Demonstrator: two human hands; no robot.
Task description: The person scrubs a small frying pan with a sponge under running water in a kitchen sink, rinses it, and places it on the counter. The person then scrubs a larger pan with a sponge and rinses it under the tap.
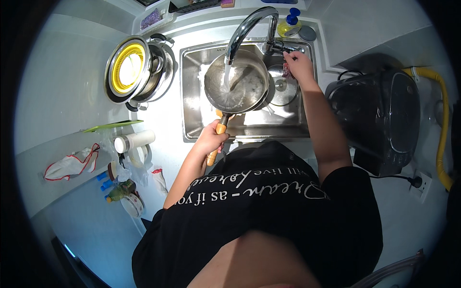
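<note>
My left hand (212, 136) grips the wooden handle (220, 129) of a metal saucepan (248, 93), which is held over the sink (245, 130). Water (227, 77) runs from the curved chrome faucet (248, 28) into the pan and splashes on its bottom. At the faucet's lever (290, 49), my right hand (300, 66) has its thumb and a finger at or near the metal. A small dark red item (287, 71), its kind unclear, is tucked under that hand's fingers. Below it in the sink lies a round, lid-like disc (282, 86), partly covered by the pan.
Left of the sink stand stacked metal pots with a yellow strainer (117, 77). A white bottle (135, 141) lies nearer me. A soap pump bottle (289, 26) stands behind the faucet. To the right are a black appliance (374, 111) and a yellow hose (443, 118).
</note>
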